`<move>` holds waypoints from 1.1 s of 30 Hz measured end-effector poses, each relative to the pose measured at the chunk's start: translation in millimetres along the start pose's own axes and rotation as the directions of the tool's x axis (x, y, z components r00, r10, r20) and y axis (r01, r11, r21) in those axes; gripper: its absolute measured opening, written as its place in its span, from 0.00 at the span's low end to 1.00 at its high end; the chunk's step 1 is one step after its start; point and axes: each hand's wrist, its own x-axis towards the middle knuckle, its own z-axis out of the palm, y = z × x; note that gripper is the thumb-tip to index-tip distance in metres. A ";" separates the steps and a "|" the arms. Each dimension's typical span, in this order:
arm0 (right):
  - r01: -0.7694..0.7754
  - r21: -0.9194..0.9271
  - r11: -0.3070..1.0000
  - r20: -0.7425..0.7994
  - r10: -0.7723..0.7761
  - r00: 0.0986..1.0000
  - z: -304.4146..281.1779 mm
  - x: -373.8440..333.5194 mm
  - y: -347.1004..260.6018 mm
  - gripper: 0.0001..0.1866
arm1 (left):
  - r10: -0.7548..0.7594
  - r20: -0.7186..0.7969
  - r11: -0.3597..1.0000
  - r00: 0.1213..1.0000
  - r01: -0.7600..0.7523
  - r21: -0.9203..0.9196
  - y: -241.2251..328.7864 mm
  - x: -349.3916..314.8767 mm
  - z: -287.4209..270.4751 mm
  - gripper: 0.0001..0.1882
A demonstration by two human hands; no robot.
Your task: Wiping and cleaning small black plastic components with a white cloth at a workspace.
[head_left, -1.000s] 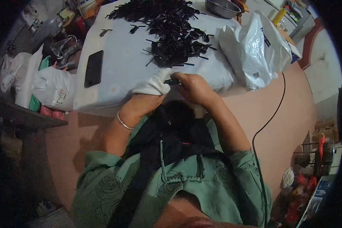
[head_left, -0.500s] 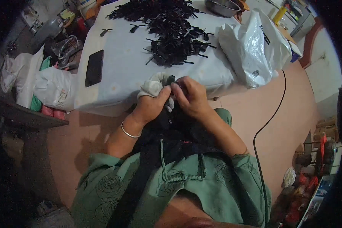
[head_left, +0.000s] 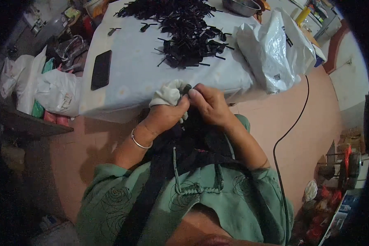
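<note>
Close to the table's near edge, my two hands meet over a small black piece [head_left: 187, 87]. My left hand [head_left: 166, 116] is closed on it, with white glove-like cloth [head_left: 166, 95] over the fingers and the thumb bare. My bare right hand [head_left: 213, 107] pinches at the same spot, thumb against forefinger. Whatever lies between those fingertips is mostly hidden. Beyond the hands, a heap of small black parts with thin stems [head_left: 186, 43] spreads over the white-covered table [head_left: 129, 78].
A black phone-like slab [head_left: 101, 70] lies on the table's left side. White plastic bag [head_left: 270, 53] stands at the right edge, metal bowl [head_left: 242, 6] behind it. Stuffed white bags [head_left: 58, 92] fill a low shelf at left. A black cable [head_left: 289, 130] runs along the floor.
My left thumb has shifted slightly right and down along the black piece. The right hand stays pinched beside it, its thumb a little farther right.
</note>
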 end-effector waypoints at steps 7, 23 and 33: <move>-0.074 0.069 0.995 -0.002 0.075 0.997 15.0 -4.3 17.1 0.15 | 0.247 -0.069 0.918 0.967 -0.211 0.336 -3.9 1.7 5.6 0.09; -0.055 0.081 0.995 0.143 0.043 0.989 -6.2 -12.0 18.8 0.07 | -0.211 -0.042 0.933 0.977 0.188 -0.306 -12.9 3.1 -6.3 0.05; -0.077 0.184 0.980 0.026 0.074 0.997 3.2 -3.7 6.5 0.09 | -0.016 0.078 1.000 0.997 0.017 -0.012 -7.9 -2.5 -1.2 0.16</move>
